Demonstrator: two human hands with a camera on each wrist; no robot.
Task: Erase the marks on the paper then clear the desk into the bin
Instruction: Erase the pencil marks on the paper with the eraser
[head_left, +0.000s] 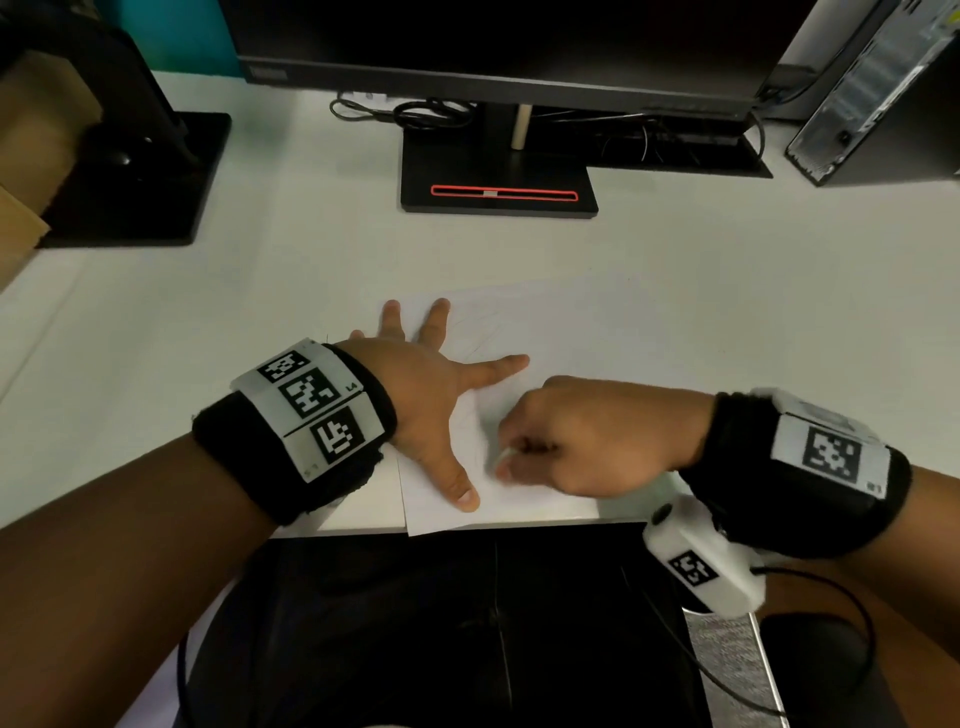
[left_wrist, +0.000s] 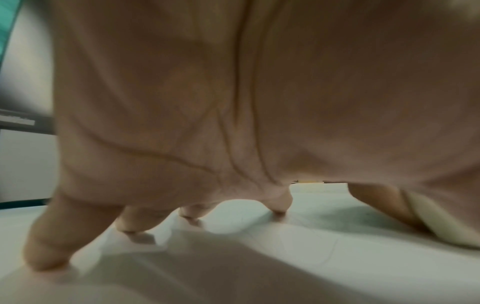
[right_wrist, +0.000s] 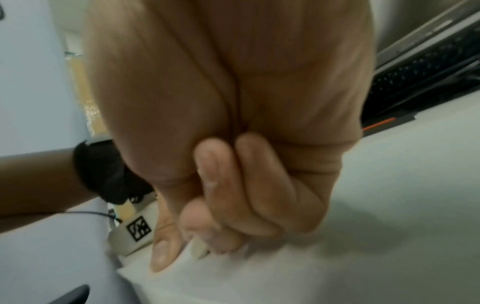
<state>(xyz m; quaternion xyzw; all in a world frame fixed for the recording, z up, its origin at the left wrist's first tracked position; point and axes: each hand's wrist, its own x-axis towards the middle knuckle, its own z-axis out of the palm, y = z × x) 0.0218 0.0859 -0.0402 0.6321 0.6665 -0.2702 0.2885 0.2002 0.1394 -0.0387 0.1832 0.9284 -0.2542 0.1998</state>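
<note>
A white sheet of paper (head_left: 545, 338) lies on the white desk (head_left: 260, 291) near its front edge, one corner just over the edge. Faint pencil marks (head_left: 480, 338) show on it. My left hand (head_left: 436, 395) presses flat on the sheet's left part, fingers spread; the left wrist view shows its fingertips (left_wrist: 279, 208) touching the paper (left_wrist: 298, 257). My right hand (head_left: 511, 462) is curled beside the left thumb and pinches a small white eraser (head_left: 505, 456) against the paper. The eraser (right_wrist: 198, 248) pokes out below the right fingers, and the eraser (left_wrist: 441, 224) also shows at the left wrist view's right edge.
A monitor stand (head_left: 498, 171) with a red-outlined slot stands behind the paper, with cables (head_left: 415, 111) behind it. A second black stand (head_left: 140, 182) and a cardboard box (head_left: 31, 156) sit far left. A computer tower (head_left: 883, 93) is at the far right. Something dark (head_left: 467, 623) lies below the desk edge.
</note>
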